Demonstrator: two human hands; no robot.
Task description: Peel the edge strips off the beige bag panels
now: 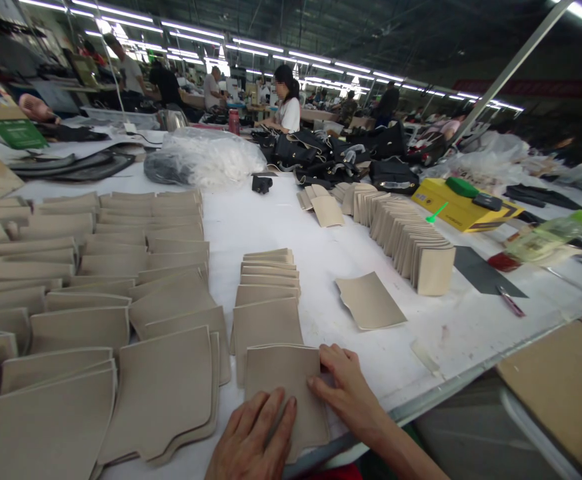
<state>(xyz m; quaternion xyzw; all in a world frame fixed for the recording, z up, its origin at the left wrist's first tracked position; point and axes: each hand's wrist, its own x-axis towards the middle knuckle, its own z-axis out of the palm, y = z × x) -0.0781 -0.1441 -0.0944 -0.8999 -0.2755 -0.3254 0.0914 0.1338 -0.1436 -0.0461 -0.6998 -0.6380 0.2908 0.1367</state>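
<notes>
A beige leather piece (283,377) lies flat at the table's near edge, the nearest one of a short overlapping row (268,287) of like pieces. My left hand (253,437) rests on its lower part with fingers stretched flat, open. My right hand (345,383) presses on its right edge, fingers extended along the piece, holding nothing. A single beige piece (371,301) lies alone to the right.
Many rows of beige pieces (95,287) cover the left of the white table (321,247). A standing stack of pieces (405,237) runs back at right, by a yellow box (458,210). Black bags (321,153) and a plastic bag (205,157) lie behind. People work in the background.
</notes>
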